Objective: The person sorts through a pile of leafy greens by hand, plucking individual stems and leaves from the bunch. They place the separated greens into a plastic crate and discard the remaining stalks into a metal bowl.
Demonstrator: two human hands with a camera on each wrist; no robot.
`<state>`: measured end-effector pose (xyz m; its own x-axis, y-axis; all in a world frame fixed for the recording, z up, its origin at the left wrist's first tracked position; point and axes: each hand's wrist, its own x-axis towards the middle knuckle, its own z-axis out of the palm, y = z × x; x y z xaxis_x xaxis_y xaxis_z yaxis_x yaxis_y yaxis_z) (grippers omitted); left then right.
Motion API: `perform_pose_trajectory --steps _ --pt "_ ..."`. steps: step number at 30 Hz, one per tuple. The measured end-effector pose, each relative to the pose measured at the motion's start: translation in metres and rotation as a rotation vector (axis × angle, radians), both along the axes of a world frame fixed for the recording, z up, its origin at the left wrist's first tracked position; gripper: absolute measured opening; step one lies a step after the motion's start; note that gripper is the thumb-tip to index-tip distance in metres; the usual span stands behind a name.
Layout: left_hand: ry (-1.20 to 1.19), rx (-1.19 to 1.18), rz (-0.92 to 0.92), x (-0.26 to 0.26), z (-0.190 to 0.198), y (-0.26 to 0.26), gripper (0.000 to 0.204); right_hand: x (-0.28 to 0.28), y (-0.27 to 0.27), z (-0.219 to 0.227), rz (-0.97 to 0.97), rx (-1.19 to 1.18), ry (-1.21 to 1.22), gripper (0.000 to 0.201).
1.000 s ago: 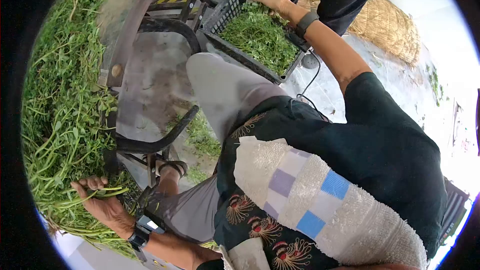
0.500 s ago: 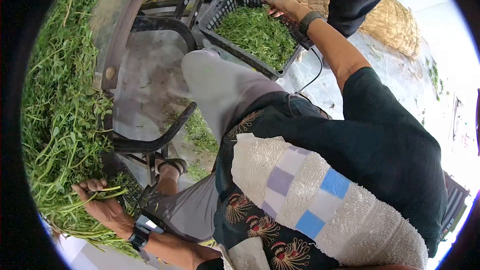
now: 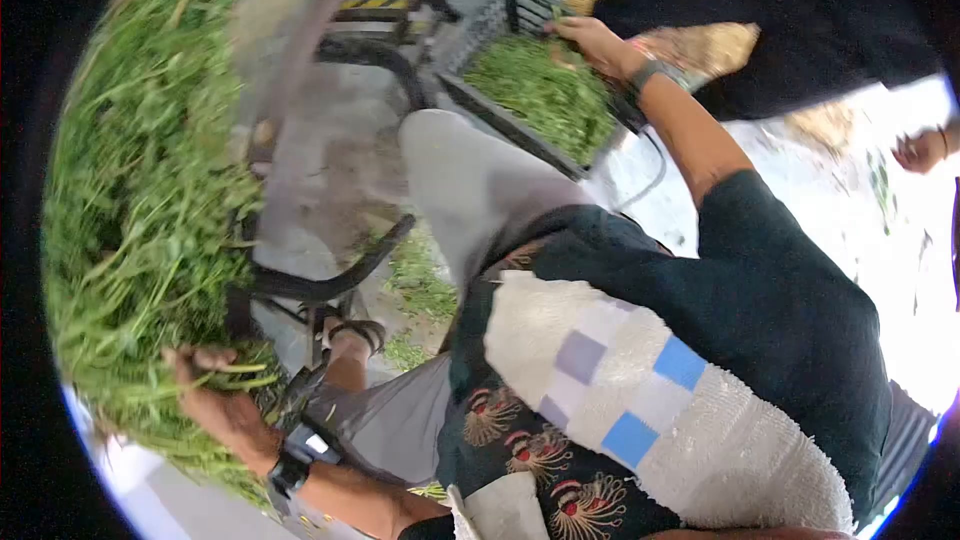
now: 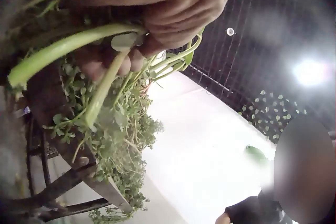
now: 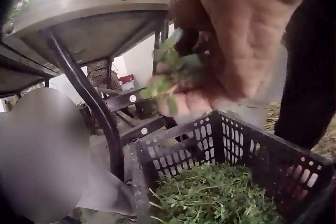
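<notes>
My left hand (image 3: 225, 405) grips a few thick green stems (image 4: 63, 50) at the lower left, beside the heaped leafy greens (image 3: 150, 190) on the table. In the left wrist view the broken stem ends stick out past the curled fingers. My right hand (image 3: 600, 45) is over the far end of a black plastic crate (image 3: 500, 125). A small leafy sprig (image 5: 170, 74) is pinched in its fingers, blurred in the right wrist view. Loose picked greens (image 5: 210, 198) lie in the crate, below its rim.
The table's rim (image 5: 94, 4) and black curved metal legs (image 3: 370, 60) stand left of the crate. Another person's dark clothing (image 3: 760, 20) is close behind my right hand; a hand (image 3: 922, 150) shows at far right. Scattered greens (image 3: 415, 275) lie on the floor.
The head view has shifted and blurred. The other person's dark clothing now fills more of the top right, and a hand has appeared there. My right hand stays over the crate; my left keeps its stems.
</notes>
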<state>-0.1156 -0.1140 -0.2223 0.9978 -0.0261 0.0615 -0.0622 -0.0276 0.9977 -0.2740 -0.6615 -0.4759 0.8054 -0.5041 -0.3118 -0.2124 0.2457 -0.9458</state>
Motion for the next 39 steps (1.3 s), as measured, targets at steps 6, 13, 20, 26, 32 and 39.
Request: perform_pose_trajectory --steps 6,13,20,26,32,39 --pt "-0.028 -0.02 0.042 -0.004 0.006 -0.004 0.032 0.029 0.014 0.013 -0.158 -0.02 0.235 0.027" --pt "-0.05 -0.06 -0.013 -0.009 0.002 0.012 0.027 0.047 -0.026 -0.055 -0.051 -1.079 0.116 0.041" --pt "-0.108 -0.117 -0.039 -0.006 0.0 0.013 0.038 0.141 0.142 0.193 0.404 -0.762 -0.27 0.031" --pt "-0.092 -0.085 -0.004 -0.009 0.006 0.016 0.037 0.194 0.272 0.301 0.635 -0.841 -0.832 0.033" --pt "-0.107 -0.182 -0.08 -0.016 0.011 0.015 0.023 0.211 0.322 0.343 0.704 -0.571 -0.793 0.039" --pt "-0.148 -0.008 -0.075 -0.017 0.015 0.017 0.033 0.223 0.373 0.354 0.73 -0.594 -0.879 0.048"
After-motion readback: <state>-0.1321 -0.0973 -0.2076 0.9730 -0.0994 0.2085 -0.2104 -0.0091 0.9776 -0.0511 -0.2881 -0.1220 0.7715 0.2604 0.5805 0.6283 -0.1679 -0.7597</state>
